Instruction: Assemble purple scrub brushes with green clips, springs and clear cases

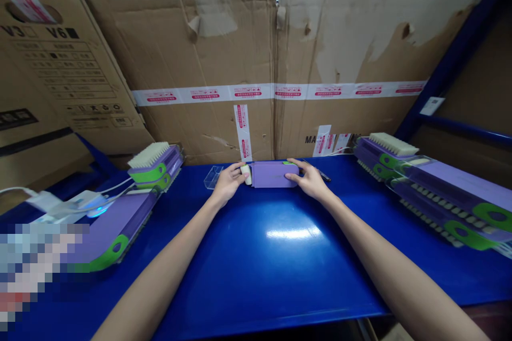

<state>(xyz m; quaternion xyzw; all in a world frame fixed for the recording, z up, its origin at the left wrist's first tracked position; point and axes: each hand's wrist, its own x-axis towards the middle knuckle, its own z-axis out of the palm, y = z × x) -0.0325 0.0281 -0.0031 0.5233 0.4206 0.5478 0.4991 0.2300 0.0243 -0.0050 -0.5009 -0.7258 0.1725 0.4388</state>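
A flat purple case (272, 176) with a bit of green at its upper right corner is held level at the back of the blue table. My right hand (310, 177) is closed around its right end, thumb on the near face. At the left end, my left hand (231, 182) pinches a small cream-white piece (245, 175), which sits beside or against the case; whether they are joined I cannot tell. Just left of that hand lies a clear plastic tray (213, 177). A thin dark object (325, 176), partly hidden, lies behind my right hand.
Stacked purple-and-green brush-like units stand left (154, 165) and right (452, 197). A white power strip (80, 205) with cables and a blue light is at the left. Taped cardboard (200, 64) walls the back; a blue metal post (448, 58) slants at right.
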